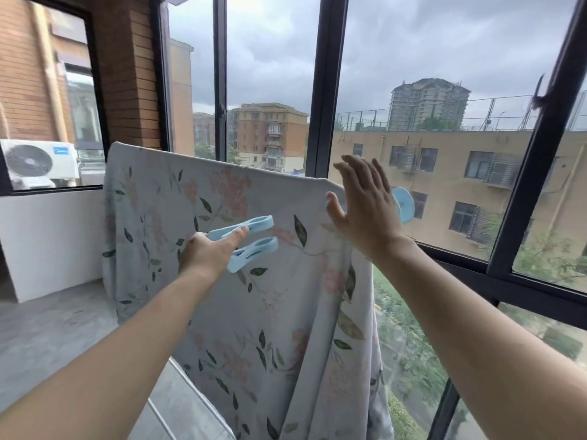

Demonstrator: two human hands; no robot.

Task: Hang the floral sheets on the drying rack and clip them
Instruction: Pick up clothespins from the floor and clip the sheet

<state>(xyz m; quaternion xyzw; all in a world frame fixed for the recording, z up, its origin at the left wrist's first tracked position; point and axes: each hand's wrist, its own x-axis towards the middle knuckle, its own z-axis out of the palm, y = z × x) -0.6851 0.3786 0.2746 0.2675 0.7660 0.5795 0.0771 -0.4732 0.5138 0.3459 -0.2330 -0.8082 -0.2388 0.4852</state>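
Observation:
A pale floral sheet with pink blossoms and green leaves hangs draped over the top bar of the drying rack, which it hides. My left hand grips two large light-blue clips, held in front of the sheet's middle. My right hand is raised with fingers straight and spread at the sheet's upper right corner, a little off the cloth. Behind that hand a third light-blue clip sits at the sheet's right end. A white lower rail of the rack shows below the sheet.
Dark-framed balcony windows stand right behind the rack. A low white wall and grey floor lie to the left. An air-conditioner unit sits outside the left window.

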